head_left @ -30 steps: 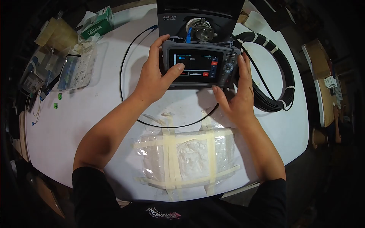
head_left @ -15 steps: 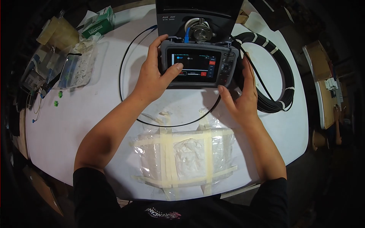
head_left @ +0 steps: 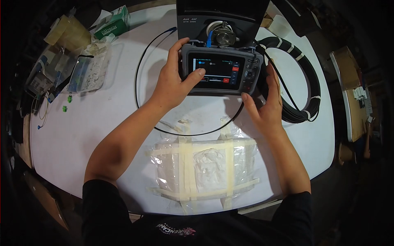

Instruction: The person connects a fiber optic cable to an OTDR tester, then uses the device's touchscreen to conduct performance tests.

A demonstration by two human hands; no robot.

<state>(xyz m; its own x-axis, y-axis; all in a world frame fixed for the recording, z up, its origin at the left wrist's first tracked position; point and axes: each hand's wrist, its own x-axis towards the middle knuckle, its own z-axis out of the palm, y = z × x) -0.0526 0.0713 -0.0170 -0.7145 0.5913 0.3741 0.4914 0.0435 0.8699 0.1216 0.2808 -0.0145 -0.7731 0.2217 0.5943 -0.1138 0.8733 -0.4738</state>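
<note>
A grey handheld fibre tester point(head_left: 217, 87) with a lit dark screen point(head_left: 215, 65) is tilted up in front of a black machine. My left hand point(head_left: 174, 82) grips its left side, fingers round the edge and thumb over the lower-left part of the screen. At the lower right corner, my right hand point(head_left: 266, 106) holds the tester with the thumb at its bottom edge; the other fingers run up along its right side, partly hidden. A blue connector point(head_left: 209, 39) rises behind the tester's top edge. A thin black cable point(head_left: 136, 78) loops below the tester.
Behind stands the black machine point(head_left: 193, 30) with a round metal fitting. A black cable coil point(head_left: 314, 82) lies at right. Taped clear plastic over white padding point(head_left: 209, 168) covers the table front. At left are a clear bin point(head_left: 96, 78), green pieces point(head_left: 65, 108) and a green box point(head_left: 113, 24).
The whole view has shifted slightly, so things appear a little further right. Both hands keep the same hold on the tester, and my left thumb stays over the screen.
</note>
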